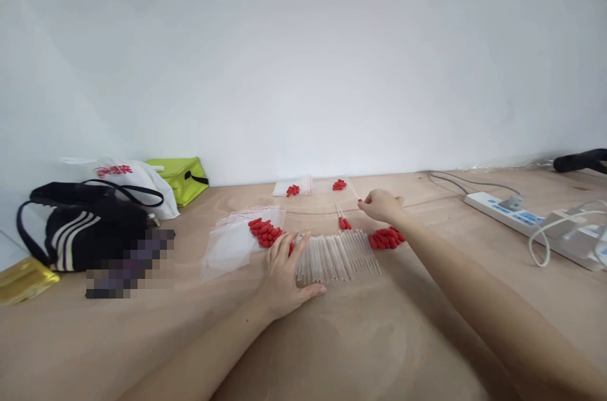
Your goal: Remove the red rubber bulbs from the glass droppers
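Observation:
My right hand [382,205] is closed in a pinch on the red bulb end of a dropper [353,190], whose thin clear tube points up and left. My left hand [287,274] lies with fingers spread at the left end of a row of clear glass tubes [334,257]. Its fingertips are beside a pile of red rubber bulbs [265,233], part of which it hides. Another pile of red bulbs [386,238] lies right of the tubes. Beyond the row rest a couple of droppers with red bulbs [344,223], tubes pointing away.
Clear zip bags [232,240] lie to the left. Bags with red bulbs [293,190] lie near the wall. A black bag [90,230], a white bag [156,189] and a green bag [177,181] stand far left. A power strip [526,221] with cables is at right.

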